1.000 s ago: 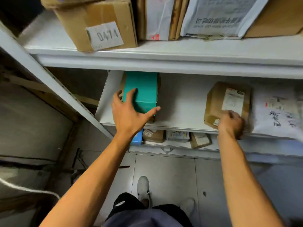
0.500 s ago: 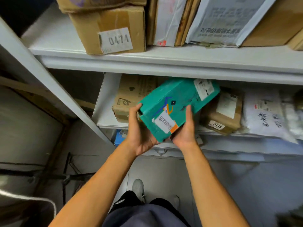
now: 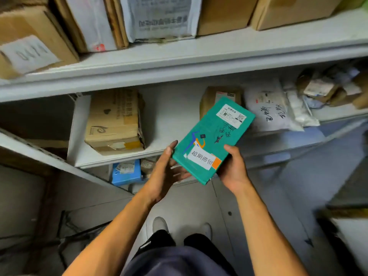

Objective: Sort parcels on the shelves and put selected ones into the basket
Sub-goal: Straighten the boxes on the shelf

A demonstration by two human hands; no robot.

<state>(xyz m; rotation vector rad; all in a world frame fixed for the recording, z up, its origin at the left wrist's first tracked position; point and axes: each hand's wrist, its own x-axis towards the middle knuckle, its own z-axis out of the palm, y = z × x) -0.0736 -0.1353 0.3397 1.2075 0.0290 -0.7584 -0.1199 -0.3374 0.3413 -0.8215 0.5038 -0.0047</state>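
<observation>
A flat teal parcel point(image 3: 211, 140) with white labels and black handwriting is held face up in front of the middle shelf point(image 3: 171, 124). My right hand point(image 3: 233, 168) grips its lower right corner, thumb on the top face. My left hand point(image 3: 165, 172) lies open at the parcel's lower left edge, thumb against the edge and fingers straight beneath it. No basket is in view.
A worn cardboard box point(image 3: 114, 124), a brown parcel point(image 3: 211, 96) and a white poly bag point(image 3: 270, 112) lie on the middle shelf. A blue parcel point(image 3: 126, 173) sits on the shelf below. Boxes and envelopes crowd the upper shelf point(image 3: 199, 50). My feet stand on grey floor.
The teal parcel came off the shelf into both hands, then moved right and turned flat side up. My left hand loosened from a grip to an open touch.
</observation>
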